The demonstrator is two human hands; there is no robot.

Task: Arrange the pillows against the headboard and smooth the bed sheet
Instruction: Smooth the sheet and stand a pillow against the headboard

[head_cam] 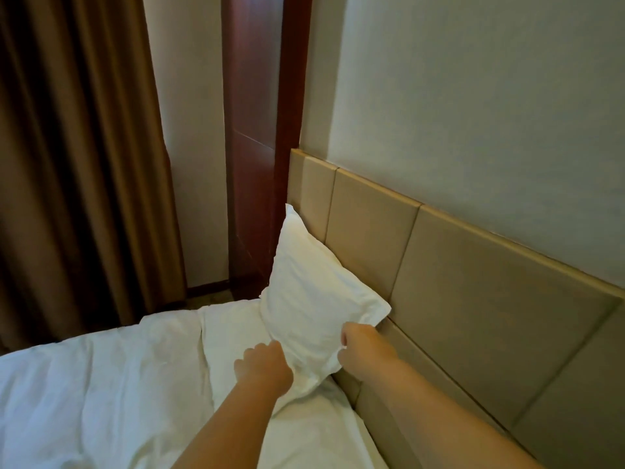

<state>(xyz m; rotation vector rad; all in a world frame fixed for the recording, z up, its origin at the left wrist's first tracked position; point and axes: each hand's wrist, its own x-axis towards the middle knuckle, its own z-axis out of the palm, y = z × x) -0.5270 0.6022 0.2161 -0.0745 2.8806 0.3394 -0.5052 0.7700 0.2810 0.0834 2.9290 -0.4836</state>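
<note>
1 white pillow point(314, 292) is seen standing on its edge at the far end of the bed, leaned back against the beige padded headboard point(473, 299), with its upper corner raised beside the dark red wooden panel point(253, 130). The pillow is gripped by both hands. Its lower near edge is clutched by the left hand point(263, 367), whose fingers are curled tightly into the fabric. The near corner next to the headboard is pinched by the right hand point(363, 345), closed in a narrow fist on the cloth. The fingertips of both hands are hidden by the pillowcase. Both forearms are stretched forward over the mattress, the right one running close along the headboard.

The white bed sheet point(321, 431) is spread beneath the pillow and the arms and is visibly creased. To the left, a thicker rumpled white layer, probably a duvet point(101, 384), is laid across the bed. A brown curtain point(77, 164) is hung at the far left, and a pale wall point(473, 96) is seen above the headboard.
</note>
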